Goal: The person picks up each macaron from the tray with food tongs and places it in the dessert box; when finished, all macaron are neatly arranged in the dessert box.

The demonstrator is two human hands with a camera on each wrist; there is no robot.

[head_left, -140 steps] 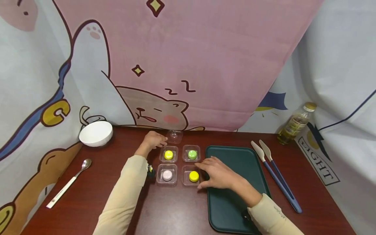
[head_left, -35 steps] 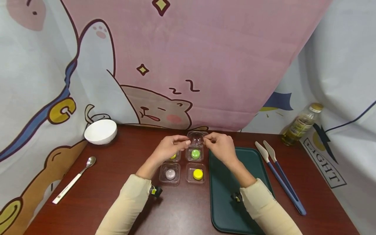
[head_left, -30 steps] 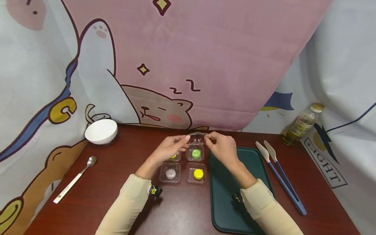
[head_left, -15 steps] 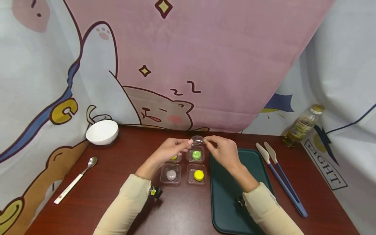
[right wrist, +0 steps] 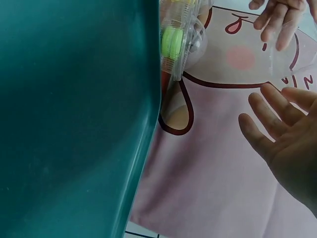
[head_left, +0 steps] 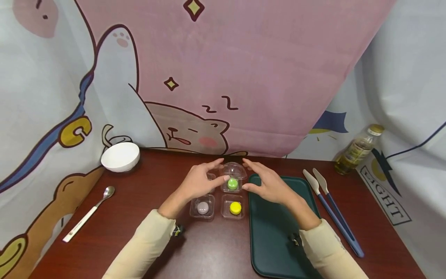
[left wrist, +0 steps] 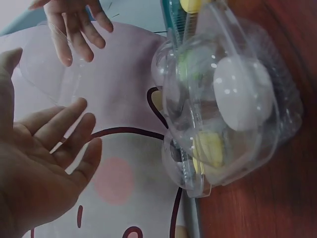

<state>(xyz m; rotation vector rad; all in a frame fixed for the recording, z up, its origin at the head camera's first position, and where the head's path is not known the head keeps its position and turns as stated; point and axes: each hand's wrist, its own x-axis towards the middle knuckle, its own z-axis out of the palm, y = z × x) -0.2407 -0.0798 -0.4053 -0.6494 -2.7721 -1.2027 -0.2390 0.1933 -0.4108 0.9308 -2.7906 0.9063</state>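
Note:
My left hand [head_left: 196, 180] and right hand [head_left: 273, 184] face each other at the back of the table, fingers spread and fairly straight. Between their fingertips is a clear, domed plastic lid [head_left: 234, 169], which overlaps the box with the green macaron [head_left: 232, 183] in the head view. It also shows faintly between the hands as a clear sheet [right wrist: 292, 54] in the right wrist view. Nearer to me stand clear boxes with a pale macaron [head_left: 203, 208] and a yellow macaron [head_left: 235, 208]. My left hand mostly covers another box [head_left: 211, 177], whose yellow macaron [left wrist: 208, 148] shows in the left wrist view.
A dark green tray [head_left: 275, 248] lies right of the boxes, with blue-handled tongs [head_left: 336, 215] beyond it. An oil bottle [head_left: 357, 151] stands at the back right. To the left are a white bowl [head_left: 120, 157] and a white-handled spoon [head_left: 88, 213]. A printed cloth [head_left: 278, 77] hangs behind.
My left hand has come right from the far-left box, and both hands have met at the back. Half a second ago their fingertips pinched the clear lid edge-on; now the fingers have spread apart.

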